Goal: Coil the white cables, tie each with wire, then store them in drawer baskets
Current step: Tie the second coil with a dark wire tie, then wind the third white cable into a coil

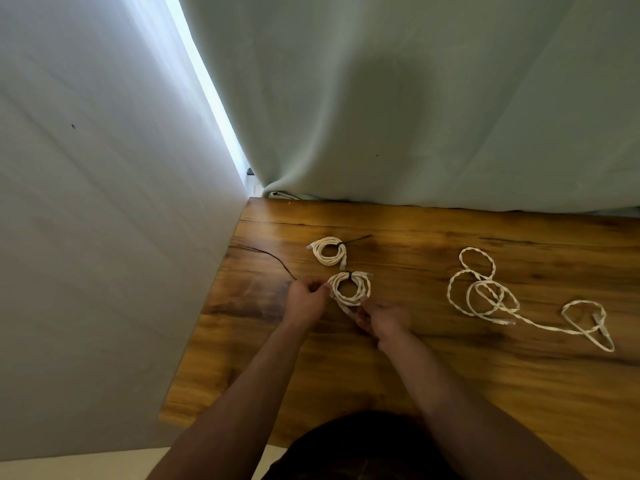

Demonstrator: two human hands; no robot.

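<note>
Left hand (306, 299) closed, pinching a thin black wire (273, 258) at the left edge of the near coil (349, 288); wire trailing away up and to the left across the counter (415, 368). Right hand (381, 318) curled under the coil's near side, holding its lower loops and a cable end. Coil flat on the counter between both hands, dark tie at its far side. Second coil (328, 250), already tied, just beyond the hands. Loose uncoiled white cable (491, 292) well to the right of the right hand. Pale curtain (415, 98) behind the counter.
</note>
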